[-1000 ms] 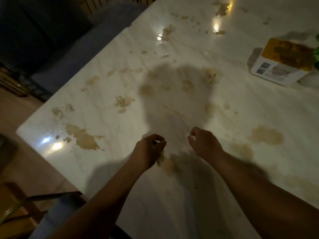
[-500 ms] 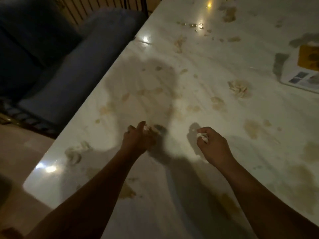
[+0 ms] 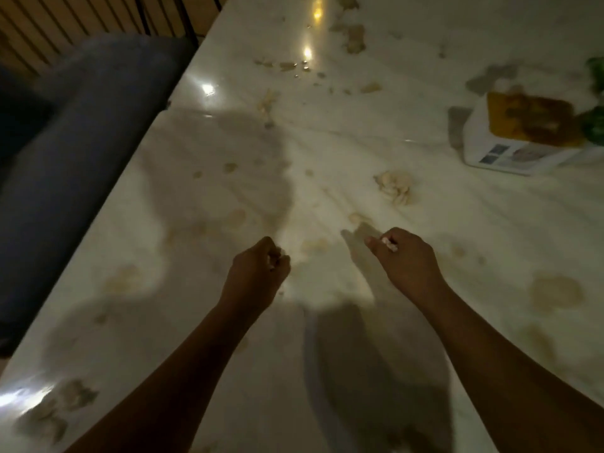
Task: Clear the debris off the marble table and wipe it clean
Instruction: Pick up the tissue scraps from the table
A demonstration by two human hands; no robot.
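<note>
The white marble table [image 3: 359, 142] is dotted with brownish stains and scraps of debris. My left hand [image 3: 258, 273] hovers over its middle, fingers curled round small pale crumbs. To its right, my right hand [image 3: 405, 259] pinches a small white scrap [image 3: 389, 244] between thumb and fingers. A larger pale clump of debris [image 3: 394, 186] lies beyond my right hand. More bits [image 3: 354, 37] sit at the far end, and a smeared patch [image 3: 55, 410] lies at the near left corner.
A white box with an orange-brown top [image 3: 523, 135] stands at the right, something green [image 3: 595, 125] beside it. A dark blue upholstered seat [image 3: 81, 152] runs along the table's left edge, with wooden slats [image 3: 81, 18] behind it.
The view has shifted, so the box and the debris clump now sit further left in frame. Both hands stay closed on their scraps, at much the same distance apart.
</note>
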